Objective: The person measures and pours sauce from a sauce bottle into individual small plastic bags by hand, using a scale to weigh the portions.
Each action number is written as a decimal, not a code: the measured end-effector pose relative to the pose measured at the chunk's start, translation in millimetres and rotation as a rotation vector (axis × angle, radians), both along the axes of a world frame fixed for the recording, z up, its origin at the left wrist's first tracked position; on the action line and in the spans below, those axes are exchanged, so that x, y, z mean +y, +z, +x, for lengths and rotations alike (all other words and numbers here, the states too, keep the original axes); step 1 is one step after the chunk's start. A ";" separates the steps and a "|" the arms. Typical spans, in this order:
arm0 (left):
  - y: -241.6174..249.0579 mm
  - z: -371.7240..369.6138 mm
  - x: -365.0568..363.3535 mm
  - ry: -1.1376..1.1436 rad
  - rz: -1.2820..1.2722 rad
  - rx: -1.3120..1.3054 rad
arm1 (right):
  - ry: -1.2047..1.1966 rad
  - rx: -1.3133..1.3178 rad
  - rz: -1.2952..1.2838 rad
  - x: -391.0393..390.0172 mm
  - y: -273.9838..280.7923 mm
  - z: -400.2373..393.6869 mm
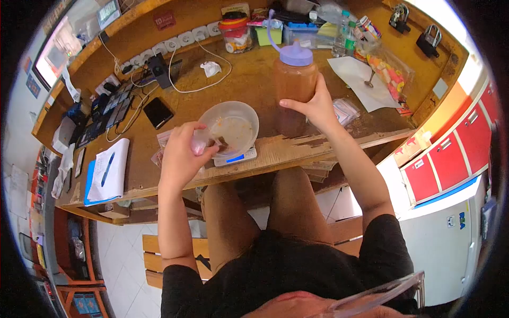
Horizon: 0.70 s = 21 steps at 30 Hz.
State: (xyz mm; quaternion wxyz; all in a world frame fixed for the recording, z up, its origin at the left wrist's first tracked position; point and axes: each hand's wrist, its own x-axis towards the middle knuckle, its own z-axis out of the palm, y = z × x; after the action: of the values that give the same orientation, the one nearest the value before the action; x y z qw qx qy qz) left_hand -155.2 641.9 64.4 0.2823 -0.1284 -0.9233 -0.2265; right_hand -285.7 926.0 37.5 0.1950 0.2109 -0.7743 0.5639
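Note:
My right hand (pixel 316 107) is wrapped round a large bottle (pixel 295 85) of brown liquid with a purple lid and carry strap, upright on the desk. At the desk's front edge a translucent plastic bowl (pixel 245 114) with some light residue inside sits on a small white scale (pixel 244 156). My left hand (pixel 183 150) is closed at the bowl's left rim on a small clear plastic bag (pixel 199 144). A dark brown piece (pixel 221 143) shows by its fingertips, overlapping the bowl. Part of the bag is hidden by my fingers.
A notebook with a blue pen (pixel 108 168) and a black phone (pixel 158 113) lie to the left. White cables (pixel 204 91) run across the desk's back. A white paper with a key (pixel 366 80), plastic bottles (pixel 350 40) and tubs (pixel 235 34) stand or lie behind.

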 end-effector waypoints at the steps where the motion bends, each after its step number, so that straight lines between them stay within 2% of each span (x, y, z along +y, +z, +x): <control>1: 3.4 7.6 1.6 0.030 -0.090 0.118 | 0.002 0.007 -0.011 0.0 -0.2 1.2; 2: 12.5 19.6 1.9 0.033 -0.087 0.114 | 0.005 0.015 -0.021 -0.2 -0.8 2.1; 3: 24.1 34.6 -0.1 -0.154 -0.044 0.186 | 0.006 0.014 -0.019 -1.1 -3.4 3.8; 4: 26.6 49.4 -5.4 -0.342 -0.002 0.258 | -0.075 0.120 -0.020 -2.7 -7.2 7.7; 5: 2.9 79.0 -30.0 -0.342 -0.001 0.257 | -0.157 0.225 -0.021 -4.2 -11.4 13.1; 7: -53.9 139.6 -88.0 -1.137 0.584 -1.171 | -0.178 0.274 -0.101 -8.4 -13.0 31.7; 8: -14.9 129.3 -47.7 -1.629 0.423 -0.684 | -0.201 0.325 -0.184 -10.2 -15.1 40.7; 9: 24.1 118.0 -1.6 -2.026 0.222 -0.120 | -0.202 0.321 -0.185 -11.7 -20.5 46.3; 11: 22.7 117.1 11.4 -1.994 0.256 -0.115 | -0.272 0.460 -0.217 -14.7 -34.6 55.3; 15: 11.8 116.7 24.4 -1.870 0.343 -0.068 | -0.245 0.524 -0.252 -25.6 -59.0 74.2; 21: -15.0 117.4 36.9 -1.671 0.439 0.042 | -0.157 0.340 -0.238 -32.6 -79.1 99.0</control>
State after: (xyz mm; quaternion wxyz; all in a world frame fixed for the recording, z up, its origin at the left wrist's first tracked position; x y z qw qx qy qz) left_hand -37.8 678.8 49.4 0.0588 -0.7119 -0.4563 -0.5306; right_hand -186.6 893.4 -41.6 0.3894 0.2175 -0.6724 0.5907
